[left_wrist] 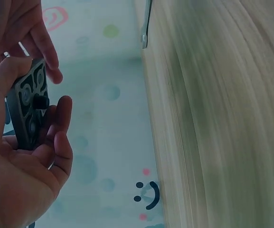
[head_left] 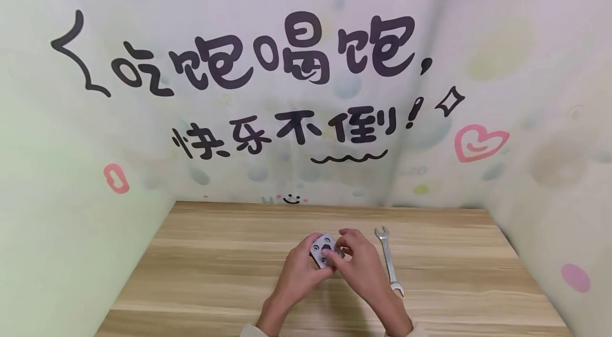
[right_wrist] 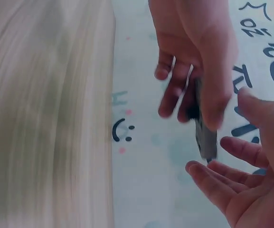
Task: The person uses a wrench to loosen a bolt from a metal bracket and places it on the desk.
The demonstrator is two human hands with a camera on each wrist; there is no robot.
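Light-brown wood-grain tabletop surface (head_left: 215, 262) looking smooth. Silver double-ended metal wrench (head_left: 388, 257) gleaming, lying nearer surface's right edge than left. Square grey plate (head_left: 319, 257) looking metallic, matt. Pale printed wall (head_left: 287, 98) beyond far edge appearing matt.

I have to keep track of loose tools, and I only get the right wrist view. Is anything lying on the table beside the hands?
Observer: Yes. In the head view, a double-ended wrench lies on the table, to the right of the right hand.

Operator: Thanks. The plate in the left hand is a blur to me. What does the face turned toward the head camera look like?

Observer: It is light grey, with what look like round holes around a dark centre.
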